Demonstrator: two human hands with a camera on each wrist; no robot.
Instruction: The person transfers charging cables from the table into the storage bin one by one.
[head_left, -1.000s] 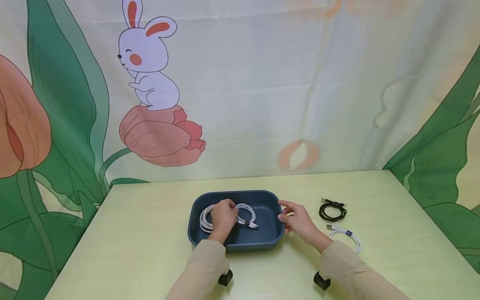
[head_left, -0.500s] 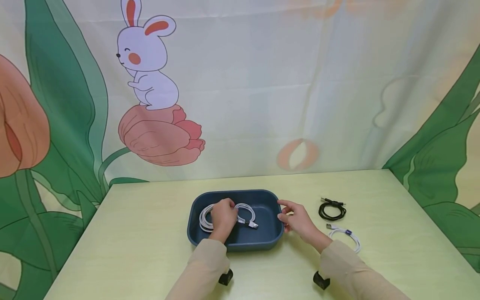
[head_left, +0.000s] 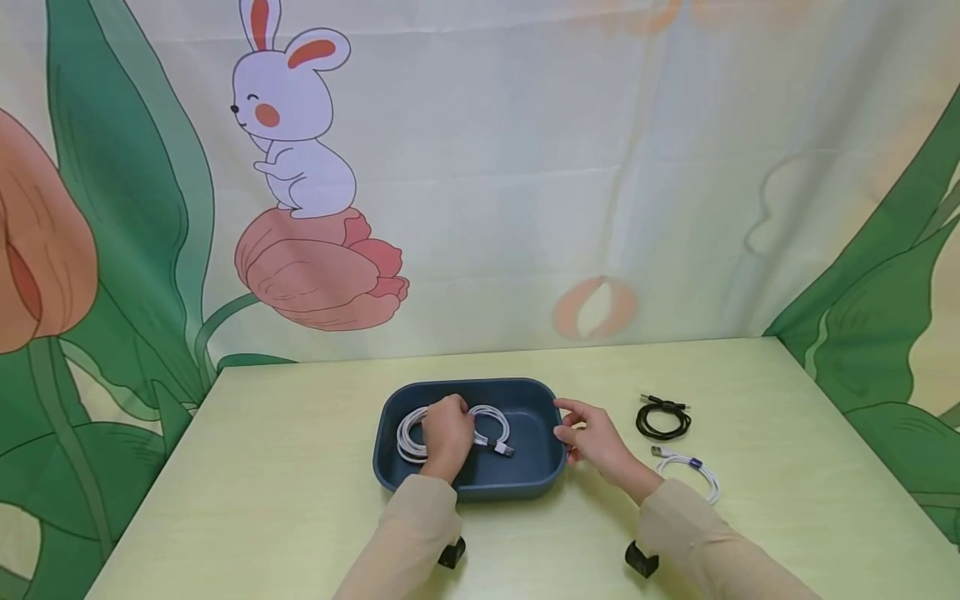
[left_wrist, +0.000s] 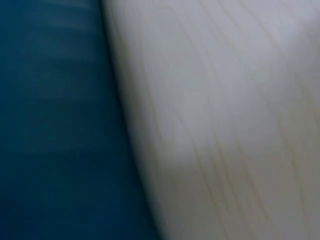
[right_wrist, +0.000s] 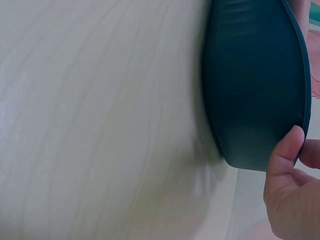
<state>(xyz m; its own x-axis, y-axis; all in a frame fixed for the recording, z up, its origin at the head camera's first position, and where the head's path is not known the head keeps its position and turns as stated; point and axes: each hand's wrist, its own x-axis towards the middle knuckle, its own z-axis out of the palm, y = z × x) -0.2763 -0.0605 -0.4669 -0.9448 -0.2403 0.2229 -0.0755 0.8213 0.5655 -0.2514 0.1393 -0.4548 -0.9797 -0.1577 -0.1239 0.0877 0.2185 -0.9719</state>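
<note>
A dark blue rectangular bin [head_left: 517, 492] stands on the table, with coiled white cables inside. One white coil [head_left: 408, 437] lies at its left. A second white USB cable [head_left: 491, 421] sits near the middle, its plug pointing right. My left hand [head_left: 447, 433] reaches down between them with curled fingers and holds white cable; the fingertips are mostly hidden. At the bin's right end my right hand [head_left: 596, 437] grips the rim, and in the right wrist view its thumb [right_wrist: 287, 155] presses the wall. The left wrist view has only the bin's side [left_wrist: 55, 125] and tabletop, blurred.
To the right of the bin lie a coiled black cable [head_left: 663, 419] and, nearer, a coiled white USB cable [head_left: 693, 467] with a dark blue tie. Small black wrist cameras [head_left: 641, 560] hang below both sleeves. A printed curtain [head_left: 480, 183] closes off the table's far edge.
</note>
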